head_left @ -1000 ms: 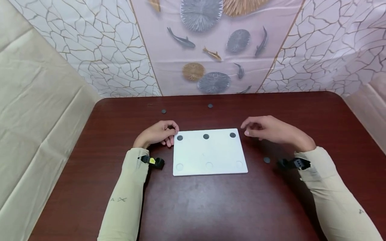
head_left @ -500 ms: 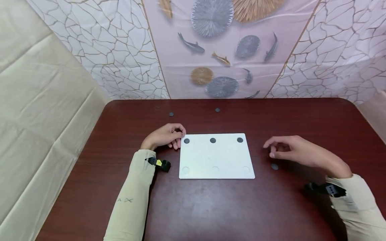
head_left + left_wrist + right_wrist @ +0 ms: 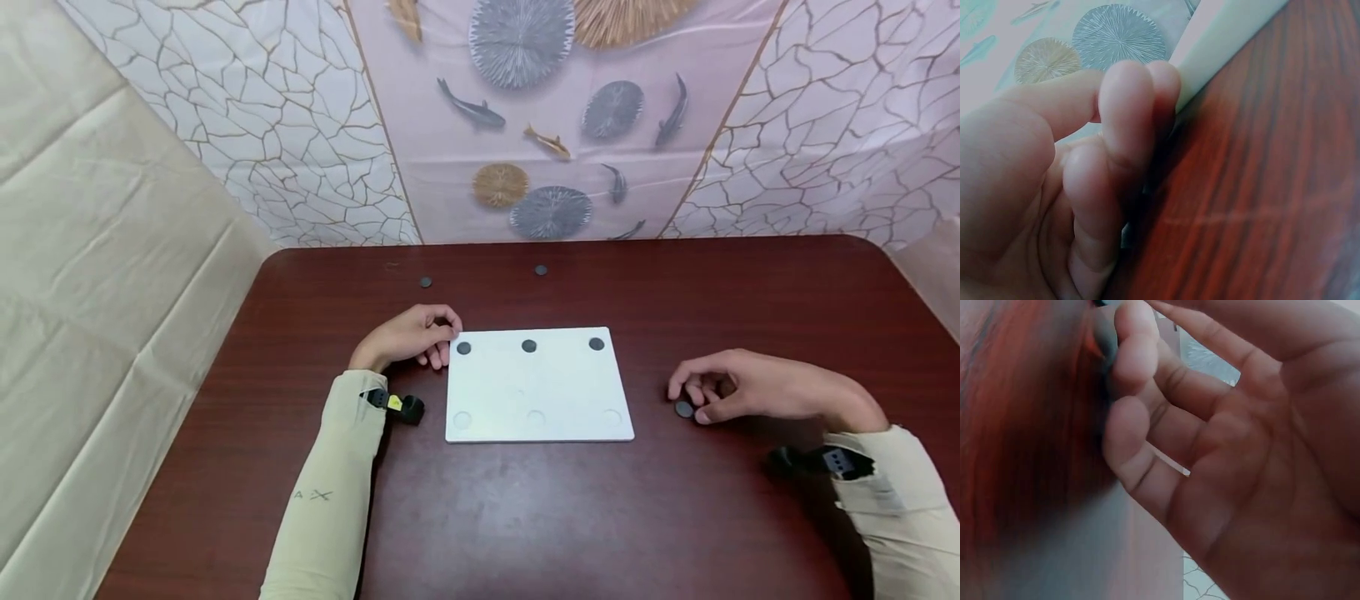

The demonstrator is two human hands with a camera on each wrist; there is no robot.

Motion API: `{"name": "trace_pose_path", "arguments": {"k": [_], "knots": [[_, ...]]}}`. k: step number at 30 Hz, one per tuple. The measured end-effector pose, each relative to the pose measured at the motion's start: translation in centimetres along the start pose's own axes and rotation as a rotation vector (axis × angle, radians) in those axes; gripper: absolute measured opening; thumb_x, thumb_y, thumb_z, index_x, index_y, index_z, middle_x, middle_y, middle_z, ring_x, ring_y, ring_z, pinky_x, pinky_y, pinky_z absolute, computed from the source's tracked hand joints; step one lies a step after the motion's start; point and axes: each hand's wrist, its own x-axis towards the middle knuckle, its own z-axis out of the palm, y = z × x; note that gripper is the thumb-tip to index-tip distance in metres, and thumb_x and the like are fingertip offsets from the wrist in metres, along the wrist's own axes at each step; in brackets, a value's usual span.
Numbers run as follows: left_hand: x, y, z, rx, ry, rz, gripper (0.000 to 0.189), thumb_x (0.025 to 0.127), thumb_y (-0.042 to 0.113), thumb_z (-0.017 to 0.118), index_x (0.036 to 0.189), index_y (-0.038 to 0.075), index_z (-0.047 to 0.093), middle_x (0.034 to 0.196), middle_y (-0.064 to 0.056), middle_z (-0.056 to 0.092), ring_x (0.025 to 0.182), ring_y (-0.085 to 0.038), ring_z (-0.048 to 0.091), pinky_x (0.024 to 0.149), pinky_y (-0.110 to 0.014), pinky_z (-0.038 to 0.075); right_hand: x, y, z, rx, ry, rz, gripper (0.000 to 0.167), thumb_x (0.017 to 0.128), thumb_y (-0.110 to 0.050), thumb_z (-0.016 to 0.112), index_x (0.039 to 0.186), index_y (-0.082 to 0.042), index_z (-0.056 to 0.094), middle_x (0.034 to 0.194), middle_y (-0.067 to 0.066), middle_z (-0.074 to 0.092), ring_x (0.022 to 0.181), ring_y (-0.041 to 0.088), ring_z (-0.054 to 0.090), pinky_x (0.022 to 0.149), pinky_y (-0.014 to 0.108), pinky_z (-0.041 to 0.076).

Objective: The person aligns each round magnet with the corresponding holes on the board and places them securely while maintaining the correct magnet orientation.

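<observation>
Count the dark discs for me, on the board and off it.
6. Three sit along the white board's far edge: left, middle, right. Two lie on the table beyond it. One is at the right hand's fingertips.

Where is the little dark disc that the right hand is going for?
In the head view the dark disc lies on the table, right of the white board, at the right hand's fingertips.

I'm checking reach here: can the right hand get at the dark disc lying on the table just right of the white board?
Probably yes: the right hand has its fingertips at the dark disc, with nothing between them.
</observation>
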Motion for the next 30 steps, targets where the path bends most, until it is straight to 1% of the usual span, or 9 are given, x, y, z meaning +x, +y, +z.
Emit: {"name": "trace_pose_path", "arguments": {"k": [3, 6, 12, 15, 19, 23, 26, 28, 30], "knots": [[-0.1, 0.0, 0.0, -0.004, 0.001, -0.003, 0.013, 0.109, 0.016, 0.056, 0.115, 0.006, 0.062, 0.072, -0.006, 0.069, 0.060, -0.015, 0.067, 0.054, -0.023, 0.048, 0.1, 0.0, -0.1, -0.020, -0.012, 0.013, 0.029, 0.094, -0.011, 0.080, 0.117, -0.023, 0.069, 0.090, -0.005, 0.060, 0.078, 0.013, 0.058, 0.067, 0.025, 0.048], [-0.1, 0.0, -0.1, -0.007, 0.002, -0.005, 0.014, 0.109, 0.016, 0.056, 0.115, 0.005, 0.061, 0.072, -0.006, 0.069, 0.059, -0.014, 0.066, 0.054, -0.023, 0.048, 0.2, 0.0, -0.1, -0.038, -0.017, 0.005, 0.030, 0.092, -0.010, 0.081, 0.116, -0.025, 0.069, 0.090, -0.004, 0.060, 0.078, 0.013, 0.057, 0.067, 0.025, 0.047], [-0.1, -0.2, -0.2, -0.003, -0.001, -0.003, 0.015, 0.109, 0.018, 0.057, 0.116, 0.005, 0.062, 0.073, -0.006, 0.069, 0.060, -0.014, 0.066, 0.055, -0.023, 0.049, 0.5, 0.1, 0.1, -0.044, -0.005, -0.051, 0.031, 0.089, -0.006, 0.082, 0.112, -0.024, 0.070, 0.088, -0.002, 0.060, 0.078, 0.012, 0.057, 0.066, 0.025, 0.047], [-0.1, -0.2, -0.2, 0.002, 0.000, -0.002, 0.015, 0.109, 0.019, 0.057, 0.115, 0.005, 0.062, 0.073, -0.006, 0.069, 0.060, -0.014, 0.067, 0.055, -0.023, 0.049, 0.5, 0.2, 0.2, -0.056, 0.011, -0.061, 0.032, 0.088, -0.006, 0.083, 0.110, -0.024, 0.070, 0.085, -0.005, 0.060, 0.077, 0.012, 0.057, 0.065, 0.025, 0.046], [-0.1, -0.1, -0.1, 0.003, -0.003, 0.002, 0.015, 0.108, 0.018, 0.057, 0.115, 0.005, 0.062, 0.073, -0.006, 0.070, 0.061, -0.014, 0.067, 0.055, -0.023, 0.048, 0.3, 0.3, 0.4, -0.076, 0.034, -0.029, 0.030, 0.086, -0.007, 0.084, 0.107, -0.023, 0.070, 0.081, -0.012, 0.058, 0.074, 0.009, 0.056, 0.063, 0.024, 0.046], [-0.1, 0.1, 0.0, 0.007, -0.004, 0.009, 0.015, 0.108, 0.018, 0.057, 0.115, 0.005, 0.062, 0.073, -0.005, 0.070, 0.060, -0.014, 0.067, 0.055, -0.023, 0.048, 0.3, 0.2, 0.5, -0.090, 0.057, 0.012, 0.028, 0.086, -0.007, 0.085, 0.104, -0.023, 0.070, 0.079, -0.015, 0.057, 0.071, 0.003, 0.055, 0.062, 0.023, 0.046], [-0.1, 0.2, 0.0, 0.007, -0.003, 0.012, 0.015, 0.108, 0.018, 0.057, 0.115, 0.005, 0.062, 0.073, -0.005, 0.070, 0.061, -0.014, 0.067, 0.055, -0.023, 0.048, 0.4, 0.0, 0.7, -0.124, 0.088, 0.032, 0.027, 0.085, -0.004, 0.083, 0.100, -0.022, 0.069, 0.076, -0.017, 0.055, 0.069, 0.000, 0.053, 0.062, 0.022, 0.045], [-0.1, 0.2, 0.0, 0.008, -0.005, 0.012, 0.015, 0.108, 0.018, 0.057, 0.115, 0.005, 0.062, 0.073, -0.005, 0.070, 0.061, -0.014, 0.067, 0.055, -0.024, 0.048, 0.6, -0.2, 0.8, -0.159, 0.107, 0.050, 0.028, 0.082, -0.003, 0.081, 0.097, -0.022, 0.067, 0.074, -0.017, 0.054, 0.068, -0.002, 0.051, 0.062, 0.021, 0.043], [-0.1, 0.1, 0.1, 0.008, -0.008, 0.008, 0.015, 0.108, 0.018, 0.058, 0.115, 0.005, 0.062, 0.074, -0.006, 0.070, 0.061, -0.015, 0.067, 0.055, -0.024, 0.048, 0.7, -0.4, 1.0, -0.194, 0.123, 0.081, 0.027, 0.080, -0.003, 0.079, 0.094, -0.022, 0.066, 0.072, -0.018, 0.053, 0.066, -0.003, 0.049, 0.063, 0.021, 0.042]]}}
